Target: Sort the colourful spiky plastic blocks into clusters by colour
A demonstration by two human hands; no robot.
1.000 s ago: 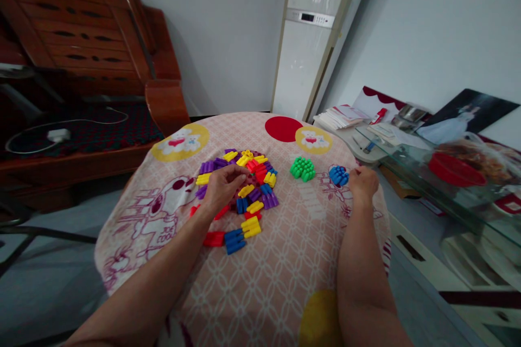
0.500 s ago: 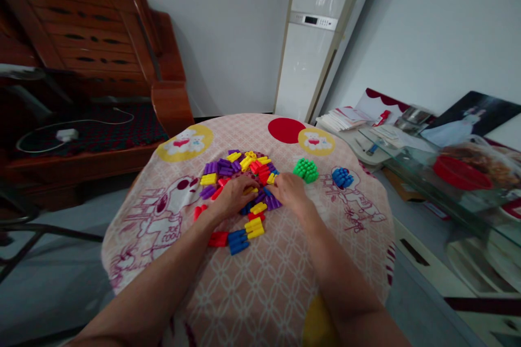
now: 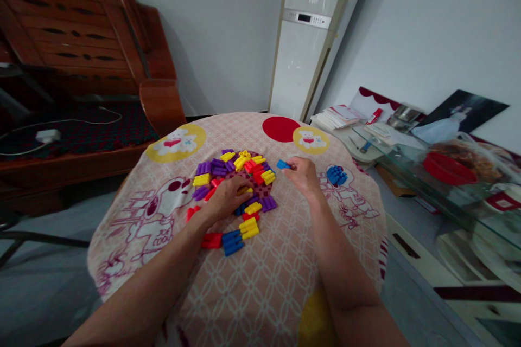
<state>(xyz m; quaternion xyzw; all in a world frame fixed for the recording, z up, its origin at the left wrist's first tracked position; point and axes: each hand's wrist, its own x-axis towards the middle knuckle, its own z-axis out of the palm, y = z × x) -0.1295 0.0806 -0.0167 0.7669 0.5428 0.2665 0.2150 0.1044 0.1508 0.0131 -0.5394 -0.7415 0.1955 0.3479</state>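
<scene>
My right hand (image 3: 303, 174) is above the cloth to the right of the pile, its thumb and fingers pinching a blue plastic building block (image 3: 283, 165). My left hand (image 3: 228, 194) rests over the pile, fingers curled about a yellow building block (image 3: 245, 191); some of its fingertips are hidden. Around it lie loose purple blocks (image 3: 205, 167), yellow blocks (image 3: 249, 227), red blocks (image 3: 257, 172) and dark blue blocks (image 3: 233, 242). Farther right sits a separate cluster of blue blocks (image 3: 337, 175). The green cluster is hidden behind my right hand.
A patterned cloth (image 3: 277, 282) covers the round table. Along the right stands a glass-topped cabinet (image 3: 407, 173) with papers (image 3: 336, 117) and a red bowl (image 3: 450, 168). A wooden bench (image 3: 158, 103) is at the back left, and a tall white appliance (image 3: 299, 59) at the back.
My right hand has lifted out of the pile and moved right, with a blue block now showing in its fingers. The left hand stays on the pile. The view has shifted slightly.
</scene>
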